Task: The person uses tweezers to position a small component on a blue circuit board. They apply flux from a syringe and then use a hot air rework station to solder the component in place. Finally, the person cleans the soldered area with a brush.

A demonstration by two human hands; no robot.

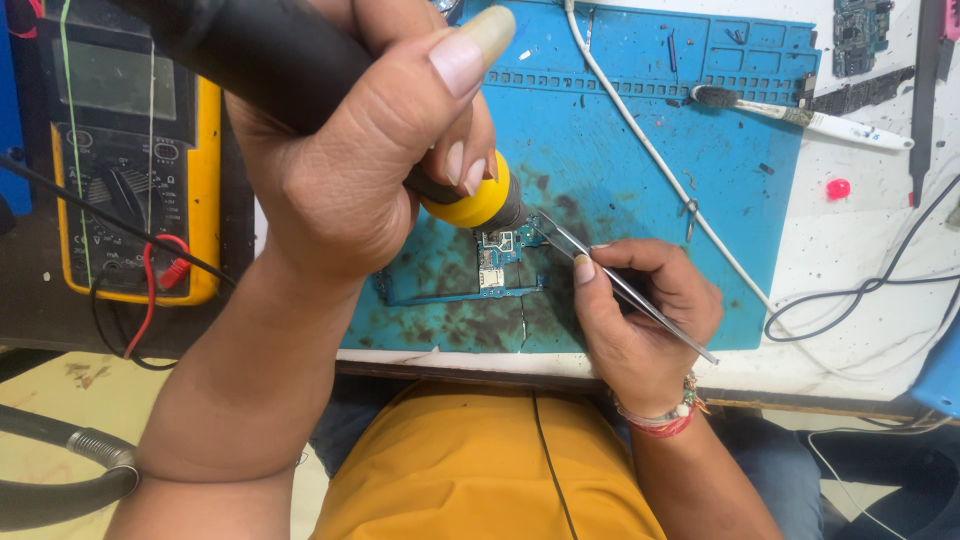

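Over the blue mat [640, 130], left hand [360, 160] is clenched round a black hot-air handle [270, 50], thumb along the top. Its yellow collar [478, 195] and dark nozzle point down at the circuit board [500, 262], tip just above the board's upper edge.

Right hand [640, 310] pinches metal tweezers [625, 290], thumb and fingers closed on the shaft. Tweezer tips meet the board at its upper right corner, just beside the nozzle. Rear end of the tweezers sticks out past the palm toward the mat's front edge. Beaded band on that wrist.

Board lies flat on the scorched, stained front part of the mat, between both hands.

Mat's rear strip has small moulded compartments [740, 40]; a few tiny dark bits sit in them, too small to tell what. White cable [650, 150] crosses the mat diagonally. Brush [800, 115] lies across the mat's right rear corner onto the white tabletop [860, 240], small red bead [838, 188] near it. Yellow multimeter [130, 150] left of the mat, red and black leads plugged in. Second green board [860, 35] at far right rear.
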